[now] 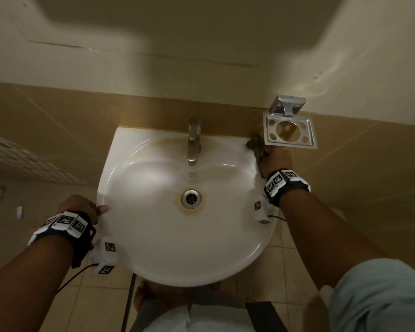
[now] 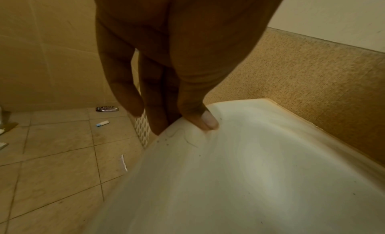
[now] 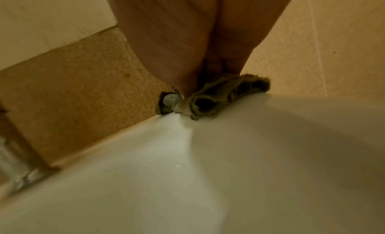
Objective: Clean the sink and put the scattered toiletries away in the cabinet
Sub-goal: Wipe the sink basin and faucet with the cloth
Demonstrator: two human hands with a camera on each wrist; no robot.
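The white sink [image 1: 153, 248] hangs on the tiled wall, with brown stains around its drain [image 1: 191, 199]. My right hand [image 1: 277, 159] grips a bunched dark cloth [image 1: 255, 146] and holds it against the sink's back right corner. In the right wrist view the cloth [image 3: 225, 99] lies crumpled under my right hand [image 3: 187, 48] where the sink [image 3: 229, 171] meets the wall. My left hand [image 1: 91, 208] rests on the sink's left rim. Its thumb [image 2: 206, 120] lies on the rim [image 2: 250, 155], and its straight fingers hang down the outside.
A chrome faucet [image 1: 193, 142] stands at the back centre. A metal toothbrush holder [image 1: 289, 131] juts from the wall just above my right hand. On the floor to the left lie a dark bottle [image 2: 107, 108], a small white tube [image 2: 102, 123] and a white strip [image 2: 124, 162].
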